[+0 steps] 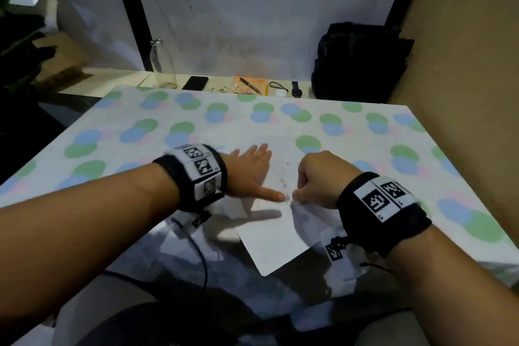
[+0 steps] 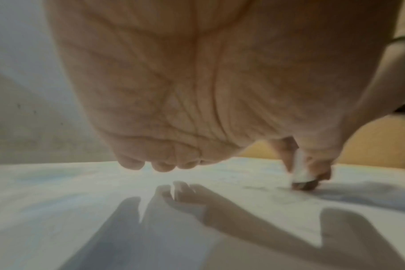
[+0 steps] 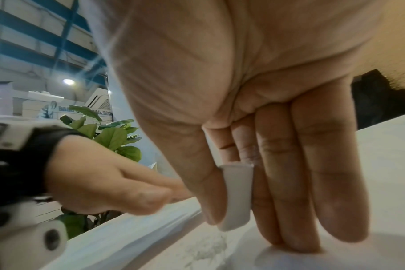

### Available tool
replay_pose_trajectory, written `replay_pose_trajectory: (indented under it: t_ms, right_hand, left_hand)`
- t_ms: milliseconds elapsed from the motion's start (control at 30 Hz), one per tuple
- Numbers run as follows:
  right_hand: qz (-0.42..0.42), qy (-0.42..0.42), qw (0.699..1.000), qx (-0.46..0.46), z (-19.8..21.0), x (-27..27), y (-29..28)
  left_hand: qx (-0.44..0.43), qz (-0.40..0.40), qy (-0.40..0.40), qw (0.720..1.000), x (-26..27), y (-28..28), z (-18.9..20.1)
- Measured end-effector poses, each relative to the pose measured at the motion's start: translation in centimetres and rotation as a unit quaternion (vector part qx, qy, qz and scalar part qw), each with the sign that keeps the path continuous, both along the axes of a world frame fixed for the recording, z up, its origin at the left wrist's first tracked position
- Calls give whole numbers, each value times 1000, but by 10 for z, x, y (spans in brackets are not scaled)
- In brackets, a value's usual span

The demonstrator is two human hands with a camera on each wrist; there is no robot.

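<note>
While the white paper sheet, faintly pencil-marked, is pressed onto the dotted tablecloth by the straight-fingered left hand, a smooth white eraser is pinched upright on it by the right hand.

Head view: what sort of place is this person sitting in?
Probably a small desk booth or study corner: a sheet of paper on a dotted table cover, a phone and pen lying behind, and a black backpack.
</note>
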State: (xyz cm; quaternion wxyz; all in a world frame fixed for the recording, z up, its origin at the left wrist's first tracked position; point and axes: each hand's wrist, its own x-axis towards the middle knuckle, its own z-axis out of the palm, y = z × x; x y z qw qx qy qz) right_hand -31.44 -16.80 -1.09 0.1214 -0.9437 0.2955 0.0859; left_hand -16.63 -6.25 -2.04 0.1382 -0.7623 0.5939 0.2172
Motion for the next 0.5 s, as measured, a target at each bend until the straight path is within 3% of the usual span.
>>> replay_pose_trajectory:
  t_ms: [133, 300, 367, 500]
  right_hand:
    - [-8, 9, 999, 40, 8, -1, -6]
    - [-6, -4, 999, 53, 4, -7, -9]
    - [-1, -10, 999, 46, 2, -8, -9]
    - [22, -15, 999, 26, 0, -8, -7]
  left_hand:
    - [8, 9, -3, 1000, 1, -19, -13]
    - [57, -128, 62, 988, -22, 3, -21]
    - [58, -147, 85, 984, -24, 17, -17]
    - [41, -66, 51, 996, 6, 35, -6]
